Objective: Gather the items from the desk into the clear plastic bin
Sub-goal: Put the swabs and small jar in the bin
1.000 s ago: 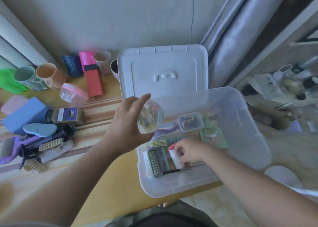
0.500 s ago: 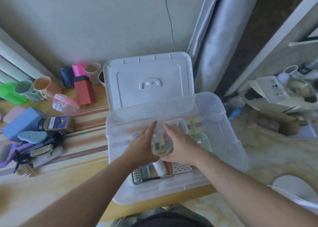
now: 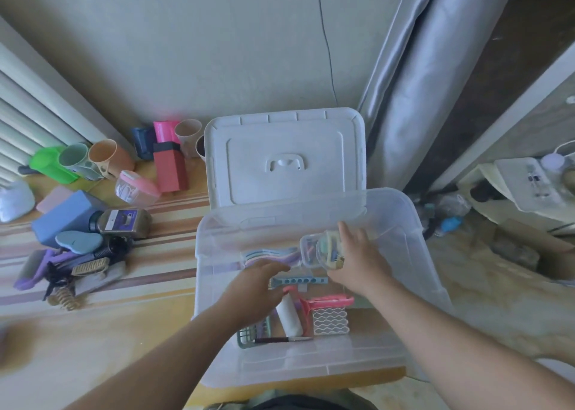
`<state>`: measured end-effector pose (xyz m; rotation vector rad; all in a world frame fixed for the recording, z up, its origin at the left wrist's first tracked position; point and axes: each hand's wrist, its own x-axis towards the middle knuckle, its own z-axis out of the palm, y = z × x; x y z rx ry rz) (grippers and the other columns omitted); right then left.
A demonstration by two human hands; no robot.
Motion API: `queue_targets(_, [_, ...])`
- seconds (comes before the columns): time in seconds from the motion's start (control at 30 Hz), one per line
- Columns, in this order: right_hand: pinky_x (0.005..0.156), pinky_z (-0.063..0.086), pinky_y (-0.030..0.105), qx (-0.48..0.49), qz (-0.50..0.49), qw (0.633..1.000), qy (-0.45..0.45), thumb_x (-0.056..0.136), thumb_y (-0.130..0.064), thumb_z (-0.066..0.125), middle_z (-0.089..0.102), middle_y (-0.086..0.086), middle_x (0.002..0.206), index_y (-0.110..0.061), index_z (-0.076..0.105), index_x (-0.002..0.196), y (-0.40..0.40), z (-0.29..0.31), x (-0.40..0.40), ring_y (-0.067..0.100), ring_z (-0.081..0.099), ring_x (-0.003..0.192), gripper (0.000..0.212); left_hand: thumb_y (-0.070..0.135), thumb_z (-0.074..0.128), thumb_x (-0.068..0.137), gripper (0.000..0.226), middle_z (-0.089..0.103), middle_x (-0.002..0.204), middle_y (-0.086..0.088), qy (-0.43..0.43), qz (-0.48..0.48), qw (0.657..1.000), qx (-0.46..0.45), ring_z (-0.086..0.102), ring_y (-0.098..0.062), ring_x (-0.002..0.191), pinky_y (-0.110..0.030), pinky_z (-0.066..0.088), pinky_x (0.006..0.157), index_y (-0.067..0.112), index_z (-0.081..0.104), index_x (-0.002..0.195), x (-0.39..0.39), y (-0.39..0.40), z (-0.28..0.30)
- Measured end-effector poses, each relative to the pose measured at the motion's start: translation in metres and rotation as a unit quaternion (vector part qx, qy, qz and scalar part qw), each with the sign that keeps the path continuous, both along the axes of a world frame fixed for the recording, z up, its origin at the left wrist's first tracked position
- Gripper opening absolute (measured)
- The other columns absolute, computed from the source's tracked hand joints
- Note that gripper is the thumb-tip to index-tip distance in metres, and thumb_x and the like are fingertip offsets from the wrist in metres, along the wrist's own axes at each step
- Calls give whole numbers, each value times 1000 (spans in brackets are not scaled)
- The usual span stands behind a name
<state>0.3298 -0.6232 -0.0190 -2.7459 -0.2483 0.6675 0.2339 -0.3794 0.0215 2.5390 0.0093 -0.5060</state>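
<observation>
The clear plastic bin (image 3: 417,238) sits at the desk's right end, its white lid (image 3: 284,157) leaning behind it. My right hand (image 3: 357,262) holds a small round clear container (image 3: 328,251) of colourful bits inside the bin, over its back right part. My left hand (image 3: 253,288) hovers empty, fingers spread, above the bin's left side. In the bin lie a white tube (image 3: 289,313), a pink holder (image 3: 329,311), a blue comb-like strip (image 3: 298,281), a green basket (image 3: 252,335) and a pen (image 3: 281,339).
On the desk's left remain cups (image 3: 107,159), a red box (image 3: 169,168), a pink-lidded clear tub (image 3: 135,189), a blue block (image 3: 67,217), a dark jar (image 3: 123,221) and a heap of brushes and combs (image 3: 74,266). A curtain (image 3: 410,98) hangs at the back right.
The round container passed from my left hand to my right, which carried it to the bin's back right. My left hand let go and drew back to the left.
</observation>
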Motion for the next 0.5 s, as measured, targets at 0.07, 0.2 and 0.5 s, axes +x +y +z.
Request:
queue_targets(0.07, [86, 57, 43, 11, 11, 1000, -16, 77, -48, 87, 26, 6, 153, -34, -1, 162, 7, -10, -1, 30, 51, 129, 123, 47, 63, 96, 42, 57, 142, 14, 2, 7, 1000, 11, 60, -6, 115, -23, 43, 100, 39, 60, 137, -8, 6, -3])
queue_targets(0.2, [102, 51, 47, -10, 8, 998, -67, 75, -56, 85, 19, 5, 159, -39, 10, 160, 16, -9, -11, 33, 40, 135, 115, 27, 63, 94, 39, 57, 138, 14, -5, 5, 1000, -6, 60, -6, 111, -19, 46, 97, 38, 64, 132, -17, 14, -3])
queue_targets(0.5, [97, 51, 53, 214, 162, 936, -229, 79, -34, 76, 54, 6, 133, -21, 67, 129, 129, 49, -16, 35, 50, 126, 52, 13, 70, 86, 31, 61, 119, 15, -200, 134, 971, -3, 58, -8, 106, -23, 45, 88, 33, 74, 110, 12, 108, 44])
